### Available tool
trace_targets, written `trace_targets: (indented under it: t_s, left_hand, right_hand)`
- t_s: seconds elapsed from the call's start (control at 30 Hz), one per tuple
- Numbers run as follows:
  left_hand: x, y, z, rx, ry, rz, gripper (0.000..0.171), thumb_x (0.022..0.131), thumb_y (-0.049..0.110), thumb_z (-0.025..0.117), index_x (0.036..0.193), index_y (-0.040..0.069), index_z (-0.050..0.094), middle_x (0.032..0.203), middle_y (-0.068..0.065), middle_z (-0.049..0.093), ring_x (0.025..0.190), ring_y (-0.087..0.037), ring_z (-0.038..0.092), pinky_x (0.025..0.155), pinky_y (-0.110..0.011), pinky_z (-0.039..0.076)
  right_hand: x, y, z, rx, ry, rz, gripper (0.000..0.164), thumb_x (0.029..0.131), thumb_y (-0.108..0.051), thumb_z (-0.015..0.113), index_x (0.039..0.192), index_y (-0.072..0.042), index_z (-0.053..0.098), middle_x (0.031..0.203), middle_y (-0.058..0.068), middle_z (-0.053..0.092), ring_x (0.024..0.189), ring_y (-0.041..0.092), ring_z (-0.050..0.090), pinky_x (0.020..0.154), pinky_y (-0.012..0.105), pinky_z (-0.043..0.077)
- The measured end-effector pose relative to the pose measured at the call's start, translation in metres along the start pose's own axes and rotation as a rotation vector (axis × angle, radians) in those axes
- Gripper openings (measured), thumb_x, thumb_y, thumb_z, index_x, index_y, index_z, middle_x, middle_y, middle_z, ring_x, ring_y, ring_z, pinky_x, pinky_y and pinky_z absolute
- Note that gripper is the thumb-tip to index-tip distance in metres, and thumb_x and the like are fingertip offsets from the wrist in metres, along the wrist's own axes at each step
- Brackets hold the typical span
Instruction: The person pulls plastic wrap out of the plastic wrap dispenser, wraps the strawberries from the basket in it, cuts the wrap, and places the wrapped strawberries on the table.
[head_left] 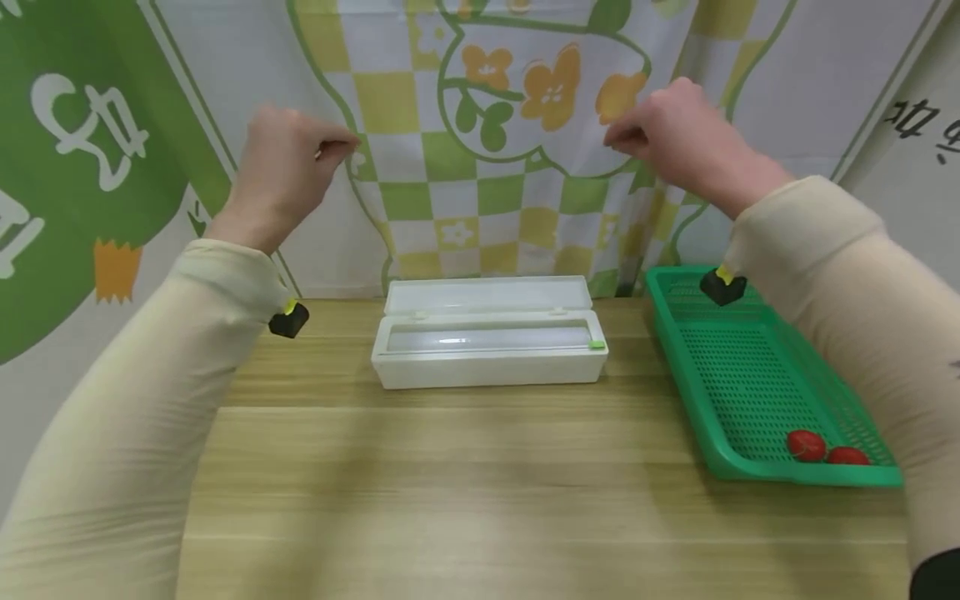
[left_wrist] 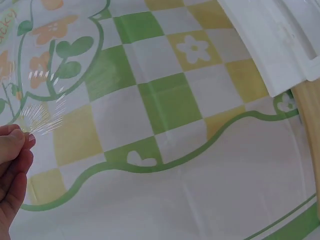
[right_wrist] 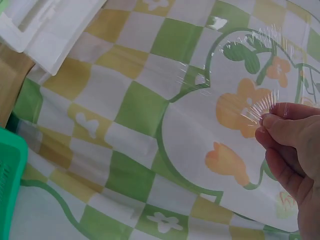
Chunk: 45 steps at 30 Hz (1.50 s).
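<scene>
At ten o'clock my left hand (head_left: 288, 158) pinches clear film (left_wrist: 42, 120) between thumb and fingertips; at two o'clock my right hand (head_left: 682, 137) pinches film likewise. Only the wrist views make the film plain, creases fanning from each grip. At six o'clock from the gap between my hands, the white box (head_left: 491, 372) sits on the wooden table (head_left: 517, 508), lid (head_left: 487, 294) tipped back. The head view alone shows two red tomatoes (head_left: 806, 446), toward five o'clock inside the green basket (head_left: 693, 417) at four.

The head view looks forward and down; both wrist views, nearer and tilted, share the checkered curtain (head_left: 498, 200).
</scene>
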<state>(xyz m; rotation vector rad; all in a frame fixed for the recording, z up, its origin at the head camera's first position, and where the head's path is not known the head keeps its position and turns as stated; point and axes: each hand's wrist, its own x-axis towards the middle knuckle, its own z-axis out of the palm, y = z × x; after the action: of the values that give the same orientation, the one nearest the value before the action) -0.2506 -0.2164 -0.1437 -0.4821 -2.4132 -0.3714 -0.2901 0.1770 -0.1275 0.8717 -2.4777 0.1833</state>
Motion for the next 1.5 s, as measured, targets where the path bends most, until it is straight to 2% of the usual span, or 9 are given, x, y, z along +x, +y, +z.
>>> trace_targets:
  t_s: [0.2,0.5,0.83,1.1,1.2,1.23,1.33,1.4,1.5]
  left_hand:
    - [0.007,0.005,-0.01,0.033,0.074,-0.01,0.021,0.099,0.01,0.058,0.109,0.007,0.076,0.109,-0.017,0.073,0.1,-0.037,0.072,0.093,-0.045,0.057]
    - [0.006,0.009,-0.016,0.021,0.075,-0.077,0.021,0.1,0.012,0.057,0.112,0.009,0.074,0.113,-0.015,0.072,0.103,-0.036,0.071,0.096,-0.044,0.056]
    - [0.008,0.015,-0.024,0.037,0.174,-0.051,0.021,0.1,0.015,0.057,0.112,0.012,0.075,0.109,-0.013,0.074,0.098,-0.032,0.073,0.091,-0.042,0.057]
    - [0.004,0.017,-0.033,0.017,0.257,-0.043,0.022,0.101,0.019,0.057,0.108,0.016,0.077,0.107,-0.005,0.076,0.095,-0.019,0.072,0.087,-0.009,0.048]
    - [-0.003,0.02,-0.038,0.012,0.265,-0.004,0.023,0.101,0.02,0.056,0.107,0.015,0.078,0.106,-0.006,0.076,0.093,-0.019,0.071,0.082,-0.003,0.04]
    - [-0.006,0.021,-0.04,0.013,0.265,0.011,0.023,0.101,0.02,0.056,0.106,0.014,0.078,0.106,-0.006,0.076,0.091,-0.009,0.069,0.08,-0.002,0.038]
    - [-0.016,0.025,-0.046,-0.004,0.258,0.048,0.023,0.1,0.02,0.057,0.104,0.012,0.078,0.105,-0.006,0.077,0.085,0.017,0.059,0.077,0.0,0.036]
    - [-0.023,0.027,-0.05,-0.028,0.261,0.072,0.022,0.099,0.021,0.059,0.102,0.012,0.079,0.103,-0.007,0.077,0.08,0.032,0.045,0.075,0.001,0.035]
    - [-0.036,0.029,-0.056,-0.072,0.277,0.132,0.021,0.098,0.021,0.061,0.1,0.011,0.08,0.099,-0.009,0.077,0.079,0.037,0.04,0.073,0.002,0.036]
  right_hand:
    - [0.005,-0.003,-0.01,-0.011,0.047,0.03,0.018,0.096,-0.007,0.062,0.106,-0.002,0.076,0.107,0.019,0.074,0.1,0.037,0.07,0.09,0.05,0.056]
    - [0.007,-0.007,-0.013,-0.013,0.083,0.033,0.018,0.097,-0.006,0.06,0.104,-0.002,0.076,0.105,0.019,0.075,0.096,0.037,0.071,0.086,0.049,0.057]
    - [0.006,-0.009,-0.025,-0.024,0.132,0.069,0.021,0.099,-0.007,0.057,0.106,0.0,0.075,0.107,0.021,0.074,0.099,0.038,0.07,0.09,0.05,0.055]
    - [0.005,-0.013,-0.033,-0.032,0.165,0.084,0.026,0.102,-0.015,0.054,0.109,-0.004,0.075,0.109,0.017,0.074,0.095,0.035,0.069,0.088,0.046,0.054]
    - [-0.002,-0.013,-0.034,-0.029,0.208,0.05,0.025,0.101,-0.016,0.055,0.107,-0.005,0.077,0.106,0.015,0.075,0.09,0.032,0.07,0.083,0.024,0.051]
    - [-0.006,-0.013,-0.034,-0.028,0.225,0.035,0.024,0.101,-0.016,0.056,0.106,-0.006,0.077,0.105,0.015,0.076,0.089,0.031,0.07,0.08,0.017,0.046]
    - [-0.017,-0.013,-0.035,-0.009,0.286,-0.017,0.021,0.099,-0.014,0.059,0.101,-0.007,0.079,0.1,0.013,0.077,0.083,0.008,0.069,0.074,0.002,0.032]
    - [-0.025,-0.012,-0.036,0.029,0.318,-0.052,0.019,0.096,-0.012,0.061,0.097,-0.007,0.079,0.098,0.012,0.077,0.082,-0.011,0.061,0.074,0.0,0.032]
    - [-0.036,-0.012,-0.039,0.123,0.339,-0.076,0.014,0.092,-0.008,0.067,0.091,-0.007,0.08,0.091,-0.011,0.076,0.081,-0.027,0.046,0.075,0.0,0.037]
